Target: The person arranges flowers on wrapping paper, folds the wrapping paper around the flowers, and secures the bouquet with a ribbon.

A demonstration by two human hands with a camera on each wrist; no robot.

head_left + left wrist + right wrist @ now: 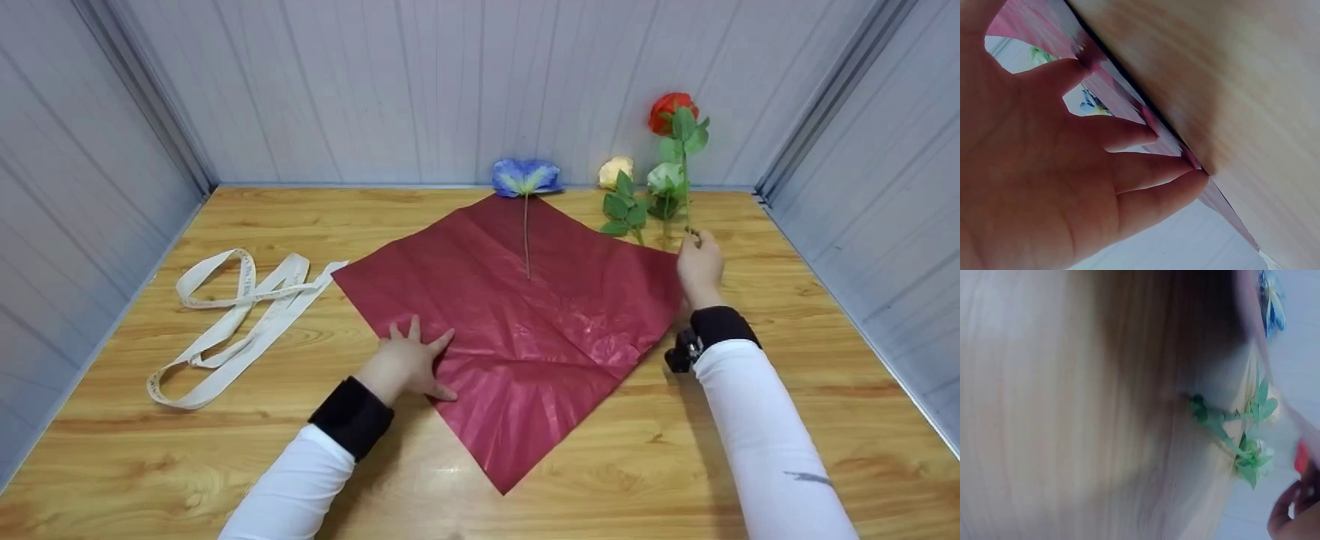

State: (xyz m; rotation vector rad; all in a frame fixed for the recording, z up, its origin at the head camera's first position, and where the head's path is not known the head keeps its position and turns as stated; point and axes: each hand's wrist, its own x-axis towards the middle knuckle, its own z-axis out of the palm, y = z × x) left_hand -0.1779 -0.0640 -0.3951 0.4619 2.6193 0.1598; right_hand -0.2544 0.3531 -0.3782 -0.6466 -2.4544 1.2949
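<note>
My right hand (pixel 700 268) grips the lower stem of a red rose (pixel 673 114), holding it upright beside the paper's right corner. A sheet of dark red wrapping paper (pixel 480 300) lies on the table, one corner toward me. With fingers spread, my left hand (pixel 409 365) rests on its left edge; in the left wrist view the fingertips (pixel 1199 175) touch that edge. A blue flower (pixel 526 178) lies on the paper's far corner, its thin stem pointing to the middle. Just past the right side are a cream rose (pixel 616 172) and a pale green rose (pixel 664 178).
A white printed ribbon (pixel 247 307) lies in loose loops on the left of the wooden table (pixel 645 465); its end reaches the paper's left corner. Pale panel walls (pixel 450 90) enclose the back and both sides.
</note>
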